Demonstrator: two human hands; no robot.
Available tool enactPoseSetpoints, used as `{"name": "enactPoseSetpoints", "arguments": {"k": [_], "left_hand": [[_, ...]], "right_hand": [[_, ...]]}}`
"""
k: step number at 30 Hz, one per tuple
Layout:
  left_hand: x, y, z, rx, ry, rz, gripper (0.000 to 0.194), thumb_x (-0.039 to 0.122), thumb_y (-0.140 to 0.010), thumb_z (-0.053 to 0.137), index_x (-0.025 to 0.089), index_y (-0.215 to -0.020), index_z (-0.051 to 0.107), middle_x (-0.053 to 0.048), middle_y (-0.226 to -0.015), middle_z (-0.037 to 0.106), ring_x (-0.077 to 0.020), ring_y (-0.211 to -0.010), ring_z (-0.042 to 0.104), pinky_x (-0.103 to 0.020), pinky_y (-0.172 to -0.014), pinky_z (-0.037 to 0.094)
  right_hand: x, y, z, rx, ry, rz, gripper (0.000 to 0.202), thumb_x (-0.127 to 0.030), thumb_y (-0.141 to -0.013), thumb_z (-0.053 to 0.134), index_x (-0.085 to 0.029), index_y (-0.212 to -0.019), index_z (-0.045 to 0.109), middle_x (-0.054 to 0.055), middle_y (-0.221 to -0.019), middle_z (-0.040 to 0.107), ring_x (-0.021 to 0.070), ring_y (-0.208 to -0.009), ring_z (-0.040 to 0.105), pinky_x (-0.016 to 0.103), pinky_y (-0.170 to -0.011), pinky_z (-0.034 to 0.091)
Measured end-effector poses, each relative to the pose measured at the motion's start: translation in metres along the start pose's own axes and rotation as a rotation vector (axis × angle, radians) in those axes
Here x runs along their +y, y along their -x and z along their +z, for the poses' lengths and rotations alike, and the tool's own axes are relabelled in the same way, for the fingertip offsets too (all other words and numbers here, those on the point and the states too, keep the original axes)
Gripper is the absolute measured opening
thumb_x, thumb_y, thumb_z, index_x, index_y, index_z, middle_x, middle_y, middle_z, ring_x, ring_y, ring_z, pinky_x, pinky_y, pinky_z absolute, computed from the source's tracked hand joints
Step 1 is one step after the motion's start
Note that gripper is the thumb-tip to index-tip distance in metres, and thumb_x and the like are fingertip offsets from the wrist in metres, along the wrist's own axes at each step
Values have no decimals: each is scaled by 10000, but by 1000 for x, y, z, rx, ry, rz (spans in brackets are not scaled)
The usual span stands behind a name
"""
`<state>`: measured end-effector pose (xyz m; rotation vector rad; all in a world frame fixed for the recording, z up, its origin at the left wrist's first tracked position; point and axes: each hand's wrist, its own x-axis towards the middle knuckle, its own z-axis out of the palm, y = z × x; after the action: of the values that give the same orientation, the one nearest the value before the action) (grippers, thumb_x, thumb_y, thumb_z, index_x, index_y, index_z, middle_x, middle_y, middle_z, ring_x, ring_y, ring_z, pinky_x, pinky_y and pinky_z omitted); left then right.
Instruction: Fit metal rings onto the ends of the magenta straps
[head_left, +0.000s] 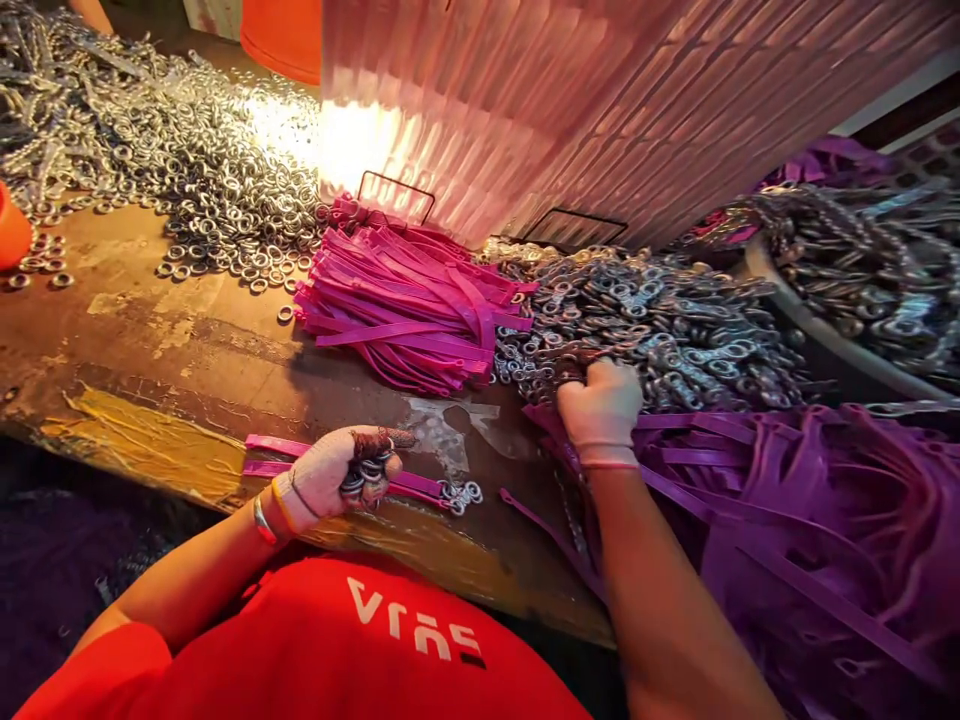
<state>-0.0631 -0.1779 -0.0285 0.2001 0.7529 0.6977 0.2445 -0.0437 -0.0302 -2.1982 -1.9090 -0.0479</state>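
My left hand point(330, 475), in a white glove with dark-stained fingers, is curled around several metal rings point(366, 480), its index finger stretched out. Beneath it on the bench lies a pink strap point(420, 486), seen on both sides of the hand, with a small metal link piece point(460, 496) at its right end. My right hand point(602, 408), gloved too, is closed at the near edge of a heap of metal links point(660, 325); its fingertips are hidden, so what they grip does not show. Purple straps point(810, 530) lie beside and below that wrist.
A bundle of pink straps point(405, 305) lies mid-bench point(187, 350). Loose rings point(232, 200) are heaped at the back left, near orange containers point(281, 35). A corrugated translucent panel point(480, 110) stands behind. At the right, a round tub point(832, 330) holds more metal pieces.
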Motion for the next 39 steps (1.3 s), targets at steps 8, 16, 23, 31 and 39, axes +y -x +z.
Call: {"name": "enactPoseSetpoints", "arguments": {"k": [8,16,23,31,39], "left_hand": [[-4,6,3,29,0,58,363,319,-816,654,186,-1145,575,41,-633,565,-42,-348,393,-142,-329,272],[-23,-2,14,185,-134,447,681,438,-815,708,222,-1412,460,-20,-865,679,-43,-428,469,-172,-392,356],[-27,-7,-6,109,-211,339,453,551,-829,634,156,-1051,618,35,-623,539,-64,-391,431,-179,-360,292],[-19,7,-2,14,-393,325,385,507,-818,663,159,-729,523,39,-566,499,-70,-419,443,-186,-381,315],[-14,-9,-11,17,-110,322,329,449,-807,648,169,-692,518,51,-522,483,-66,-377,401,-201,-357,298]], "right_hand": [[-83,104,-34,-399,-710,-358,324,-226,-864,459,-197,-1140,625,95,-1068,708,232,-970,634,377,-900,467],[-133,133,-21,-656,-920,-283,314,-403,-951,417,-177,-1014,627,68,-992,710,198,-927,621,315,-834,476],[-141,121,-35,-571,-153,-490,88,-199,-830,529,-176,-838,614,73,-858,718,181,-762,617,262,-628,333],[-147,105,-64,-616,101,-784,119,-280,-793,567,-199,-757,645,47,-754,713,165,-648,594,291,-563,246],[-146,131,-30,-357,-97,-632,194,-321,-821,513,-167,-788,626,100,-812,686,208,-735,594,290,-628,331]]}}
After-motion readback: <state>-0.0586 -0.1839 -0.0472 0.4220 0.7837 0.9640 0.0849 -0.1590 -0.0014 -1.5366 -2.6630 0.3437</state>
